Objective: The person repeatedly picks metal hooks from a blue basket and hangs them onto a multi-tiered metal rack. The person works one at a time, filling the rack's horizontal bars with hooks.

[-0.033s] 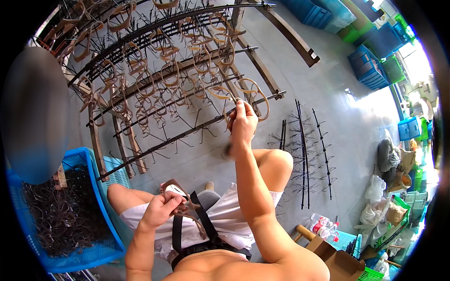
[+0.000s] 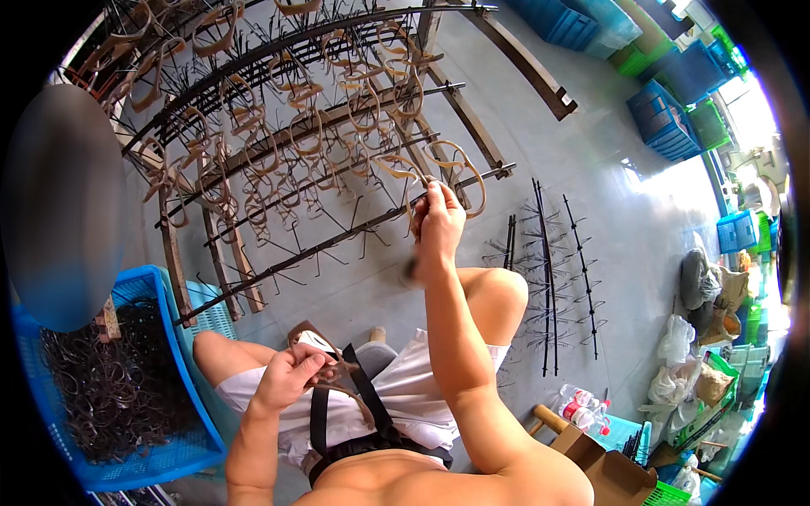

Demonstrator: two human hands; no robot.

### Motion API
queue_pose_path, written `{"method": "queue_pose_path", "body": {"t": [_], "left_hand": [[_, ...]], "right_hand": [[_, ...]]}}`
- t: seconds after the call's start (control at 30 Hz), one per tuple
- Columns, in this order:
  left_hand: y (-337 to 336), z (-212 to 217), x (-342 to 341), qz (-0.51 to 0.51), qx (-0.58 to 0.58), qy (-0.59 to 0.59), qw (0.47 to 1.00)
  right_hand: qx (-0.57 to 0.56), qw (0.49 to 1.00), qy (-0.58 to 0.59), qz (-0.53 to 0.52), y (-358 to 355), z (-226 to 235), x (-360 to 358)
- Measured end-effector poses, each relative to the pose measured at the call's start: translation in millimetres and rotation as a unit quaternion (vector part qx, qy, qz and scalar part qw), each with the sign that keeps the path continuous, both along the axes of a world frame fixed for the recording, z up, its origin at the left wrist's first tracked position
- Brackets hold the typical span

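My right hand (image 2: pixel 441 223) is stretched forward to the near rod of a hooked metal rack (image 2: pixel 337 238). Its thumb and fingers are pinched on a looped amber-brown frame (image 2: pixel 483 190), shaped like a glasses frame, at the rod's right part. My left hand (image 2: pixel 291 377), low over my lap, is closed on several brown looped frames (image 2: pixel 316 330); the fingers hide part of them. More such frames hang from hooks across the rack's rods, overlapping one another.
A blue basket (image 2: pixel 126 472) full of dark looped pieces stands at my left. Loose hooked rods (image 2: pixel 544 278) lie on the floor to the right. Beyond are blue crates (image 2: pixel 666 122), bags (image 2: pixel 675 371), bottles (image 2: pixel 582 411) and a cardboard box (image 2: pixel 603 472).
My right hand has shifted very slightly to the right at the rod. My left hand and its frames look almost unchanged.
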State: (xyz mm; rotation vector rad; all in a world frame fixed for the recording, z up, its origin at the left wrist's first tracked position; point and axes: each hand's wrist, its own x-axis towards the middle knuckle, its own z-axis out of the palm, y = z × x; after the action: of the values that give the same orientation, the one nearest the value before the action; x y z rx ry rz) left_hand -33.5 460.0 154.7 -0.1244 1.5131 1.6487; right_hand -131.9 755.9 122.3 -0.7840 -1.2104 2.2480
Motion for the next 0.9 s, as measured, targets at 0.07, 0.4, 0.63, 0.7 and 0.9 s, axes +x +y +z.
{"method": "queue_pose_path", "body": {"t": [0.07,0.4,0.63,0.7,0.9], "left_hand": [[3,7,-3,0.025,0.033,-0.002,0.999],[7,1,-5,0.116,0.152,0.009,0.982],[6,6,-5,0.136,0.174,0.039,0.975],[7,4,-6,0.154,0.174,0.053,0.971],[11,2,-5,0.198,0.169,0.101,0.96]], "right_hand": [[-0.003,1.0,0.021,0.002,0,-1,1],[-0.009,0.998,0.055,0.018,-13,-4,5],[0.131,0.989,0.015,0.065,-24,-12,20],[0.19,0.98,-0.002,0.058,-22,-13,23],[0.327,0.944,-0.033,0.03,-20,-14,17]]}}
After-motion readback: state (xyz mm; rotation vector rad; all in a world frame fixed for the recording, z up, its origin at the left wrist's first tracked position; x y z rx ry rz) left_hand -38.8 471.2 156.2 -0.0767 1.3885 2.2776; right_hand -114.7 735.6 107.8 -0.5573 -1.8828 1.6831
